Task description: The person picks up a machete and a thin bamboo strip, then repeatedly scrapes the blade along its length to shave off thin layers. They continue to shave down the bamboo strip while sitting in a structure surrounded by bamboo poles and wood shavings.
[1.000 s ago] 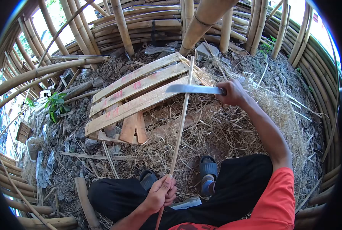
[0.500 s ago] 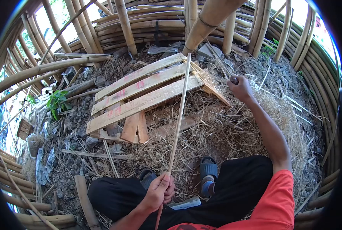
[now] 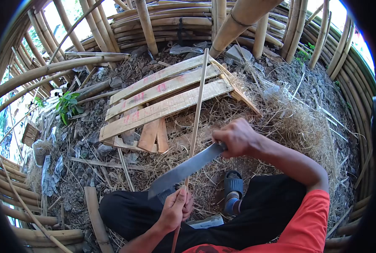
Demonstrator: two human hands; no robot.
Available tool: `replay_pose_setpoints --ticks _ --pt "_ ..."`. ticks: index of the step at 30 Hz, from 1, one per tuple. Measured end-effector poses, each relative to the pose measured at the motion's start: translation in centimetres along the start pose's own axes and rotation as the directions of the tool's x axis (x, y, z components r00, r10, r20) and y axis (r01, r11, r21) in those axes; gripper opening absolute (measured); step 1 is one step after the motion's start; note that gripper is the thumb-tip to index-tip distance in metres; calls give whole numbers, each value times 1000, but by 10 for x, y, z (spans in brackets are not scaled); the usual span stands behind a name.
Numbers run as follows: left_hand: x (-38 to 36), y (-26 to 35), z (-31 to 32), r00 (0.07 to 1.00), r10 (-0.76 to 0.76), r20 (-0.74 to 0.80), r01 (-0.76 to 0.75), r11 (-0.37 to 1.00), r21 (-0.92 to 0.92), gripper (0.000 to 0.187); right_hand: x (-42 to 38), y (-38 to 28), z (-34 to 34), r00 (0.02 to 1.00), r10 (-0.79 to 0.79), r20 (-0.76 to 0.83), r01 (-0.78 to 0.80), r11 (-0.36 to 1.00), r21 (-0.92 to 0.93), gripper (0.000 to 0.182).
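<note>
A long thin bamboo strip slants up from my lap toward the wooden slats. My left hand is closed round its lower part. My right hand grips the handle of a machete with a broad grey blade. The blade lies across the strip just above my left hand, its wide tip pointing down to the left. Most of the handle is hidden in my right fist. The strip's lower end runs down past my left hand between my legs.
A slatted wooden pallet piece rests on the ground ahead, with thin shavings to its right. A thick bamboo pole leans in at the top. Bamboo walls curve around, and a split bamboo piece lies by my left knee.
My right hand has come in from the upper right toward the strip, and the blade now crosses it. My left hand still holds the strip. The view has shifted slightly.
</note>
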State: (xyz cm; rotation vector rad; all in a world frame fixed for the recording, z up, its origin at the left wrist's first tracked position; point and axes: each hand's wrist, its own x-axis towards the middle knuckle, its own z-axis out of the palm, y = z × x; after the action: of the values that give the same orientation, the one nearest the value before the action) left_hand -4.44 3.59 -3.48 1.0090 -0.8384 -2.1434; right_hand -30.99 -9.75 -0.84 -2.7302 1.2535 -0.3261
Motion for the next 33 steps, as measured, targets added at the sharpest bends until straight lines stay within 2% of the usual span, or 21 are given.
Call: replay_pose_setpoints --ticks 3,5,6,7,9,11,12,13,15,18,21,25,26,29,30,33 --pt "-3 1 0 1000 -12 5 12 1000 -18 38 5 27 5 975 223 1 -222 974 34 6" --pt "-5 -1 -3 998 -47 39 47 999 -11 38 3 50 10 944 275 -182 -253 958 135 7" --pt "-5 -3 -4 997 -64 46 64 998 -13 38 5 57 4 862 501 -85 -462 843 276 6" --pt "-5 -4 -5 995 -82 57 83 996 -14 38 1 70 -2 895 380 -233 -372 925 80 7" --pt "-2 -3 -4 992 -97 78 102 993 -61 38 0 65 3 882 407 -238 -358 907 222 4" --pt "-1 3 -5 990 -103 94 116 983 -141 38 -1 50 8 926 314 -208 -250 926 284 2" --pt "0 3 -5 989 -108 101 123 980 -154 38 1 41 7 971 75 -229 -60 996 69 1" --pt "0 3 -5 988 -110 107 127 978 -167 38 4 28 8 979 -6 -205 15 999 40 5" --pt "1 4 -5 989 -101 107 117 981 -157 38 8 2 1 994 71 77 -75 996 46 9" --pt "-1 5 -2 991 -92 95 102 989 -106 38 7 -1 -5 993 102 64 -106 992 74 13" --pt "-1 7 -2 992 -96 81 103 991 -89 38 6 7 -3 992 122 -9 -122 991 50 16" --pt "-1 10 -3 992 -101 70 107 990 -89 38 9 19 -4 986 167 -27 -167 986 8 20" --pt "0 10 -3 992 -103 72 110 989 -101 39 10 22 -2 990 110 -87 -111 994 -3 16" --pt "-2 14 -3 992 -85 91 96 988 -122 39 10 39 -2 960 267 -82 -266 964 28 12" --pt "-3 15 -4 992 -92 88 102 988 -117 39 6 48 -3 957 222 -186 -232 972 -31 8" --pt "-4 12 -3 989 -121 81 129 985 -112 39 -2 80 -1 884 425 -196 -424 904 46 8"
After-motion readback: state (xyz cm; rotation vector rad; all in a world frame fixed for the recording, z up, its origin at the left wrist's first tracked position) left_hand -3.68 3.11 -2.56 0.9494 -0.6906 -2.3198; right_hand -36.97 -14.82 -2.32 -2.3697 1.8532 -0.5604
